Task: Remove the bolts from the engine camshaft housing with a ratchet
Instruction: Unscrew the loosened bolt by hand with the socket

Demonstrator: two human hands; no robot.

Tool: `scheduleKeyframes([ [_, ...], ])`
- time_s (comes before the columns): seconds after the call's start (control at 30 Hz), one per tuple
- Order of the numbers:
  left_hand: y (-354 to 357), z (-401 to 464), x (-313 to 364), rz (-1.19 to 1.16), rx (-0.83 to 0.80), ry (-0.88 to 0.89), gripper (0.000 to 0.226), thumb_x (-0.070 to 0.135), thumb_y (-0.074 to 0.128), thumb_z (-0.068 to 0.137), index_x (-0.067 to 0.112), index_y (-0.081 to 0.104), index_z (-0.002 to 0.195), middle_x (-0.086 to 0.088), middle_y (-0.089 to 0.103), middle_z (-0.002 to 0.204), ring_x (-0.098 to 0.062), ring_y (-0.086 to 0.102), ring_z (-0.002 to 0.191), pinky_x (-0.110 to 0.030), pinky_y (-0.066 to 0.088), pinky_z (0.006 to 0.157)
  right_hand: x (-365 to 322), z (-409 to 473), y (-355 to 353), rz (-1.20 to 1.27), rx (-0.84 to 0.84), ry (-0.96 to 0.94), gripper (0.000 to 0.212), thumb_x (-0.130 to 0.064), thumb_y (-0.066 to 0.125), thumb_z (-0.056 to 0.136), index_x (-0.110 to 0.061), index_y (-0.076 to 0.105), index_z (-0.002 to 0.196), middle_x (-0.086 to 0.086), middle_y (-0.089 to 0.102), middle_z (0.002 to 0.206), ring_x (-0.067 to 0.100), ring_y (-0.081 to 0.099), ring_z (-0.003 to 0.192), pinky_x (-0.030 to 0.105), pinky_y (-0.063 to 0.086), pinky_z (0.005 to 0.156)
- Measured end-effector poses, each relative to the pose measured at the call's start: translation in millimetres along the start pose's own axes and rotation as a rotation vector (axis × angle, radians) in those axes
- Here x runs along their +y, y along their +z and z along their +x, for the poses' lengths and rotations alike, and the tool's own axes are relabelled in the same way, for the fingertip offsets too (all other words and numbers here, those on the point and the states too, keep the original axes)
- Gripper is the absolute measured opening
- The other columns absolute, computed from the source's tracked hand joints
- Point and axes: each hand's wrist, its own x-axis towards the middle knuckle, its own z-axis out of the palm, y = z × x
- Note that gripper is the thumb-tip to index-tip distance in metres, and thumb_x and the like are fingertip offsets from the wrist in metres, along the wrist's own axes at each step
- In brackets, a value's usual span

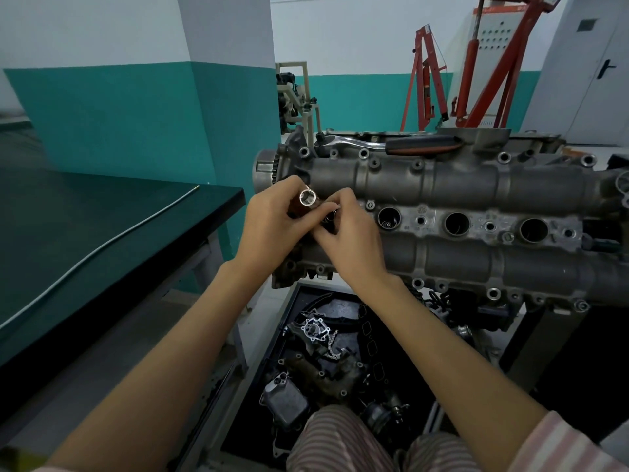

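At the bottom of the frame, striped trousers [340,441] and a striped sleeve [575,447] mark the person's position. Just above them, a black tray [292,301] beneath the engine holds loose parts: a chain [332,345], gaskets, a pump housing [315,328] and a finned cooler [284,401].

Both forearms reach up to frame centre, where the hands meet at the left end of the housing [459,185]. The left hand [269,229] has its fingers curled round a bright socket [308,198], whose open end faces the camera. The right hand [354,243] pinches a small dark part against the socket's lower end; what that part is cannot be told, as the fingers cover it. Both hands are closed in a grip.

The housing runs from centre to the right edge, two ribbed cam tunnels with three round plug wells [457,223] between them. Bolt bosses line its near and far edges; whether each still carries a bolt cannot be told.

On the far top edge of the housing lies the ratchet [391,146], chrome head to the left, black-and-orange handle to the right, untouched by either hand.

At the left, a dark bench [102,212] carries a thin metal rod [102,247]. In the upper right stand red hoists [476,69], with a grey door [599,73] at the edge.
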Motion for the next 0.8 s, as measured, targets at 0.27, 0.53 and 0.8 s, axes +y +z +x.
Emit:
scheduleKeyframes([
  [0.27, -8, 3, -2, 0.072, -0.041, 0.134, 0.03, 0.029, 0.066, 0.085, 0.001, 0.058, 0.077, -0.007, 0.06, 0.071, -0.02, 0.055, 0.065, -0.034, 0.044, 0.058, 3, 10, -10, -0.046, -0.004, -0.171, 0.007, -0.011, 0.064, 0.083, -0.005, 0.062, 0.087, 0.0, 0.052, 0.083, 0.013, 0.049, 0.069, 0.023, 0.04, 0.059],
  [0.53, -16, 0, -10, -0.067, -0.137, 0.145, 0.019, 0.025, 0.053, 0.091, 0.009, 0.055, 0.1, -0.001, 0.063, 0.077, -0.014, 0.062, 0.064, -0.034, 0.049, 0.057, 7, 7, -7, 0.035, 0.007, -0.216, 0.024, -0.008, 0.058, 0.088, -0.006, 0.064, 0.111, 0.003, 0.054, 0.084, 0.006, 0.045, 0.065, 0.024, 0.043, 0.063],
  [0.8, 3, -11, -5, 0.02, -0.01, 0.08, 0.023, 0.031, 0.048, 0.093, 0.017, 0.055, 0.11, 0.002, 0.059, 0.055, -0.015, 0.055, 0.047, -0.037, 0.047, 0.047, 9, 5, -2, 0.15, -0.006, -0.09, 0.022, -0.015, 0.06, 0.088, -0.01, 0.053, 0.108, -0.016, 0.041, 0.056, -0.002, 0.048, 0.048, 0.012, 0.034, 0.047],
])
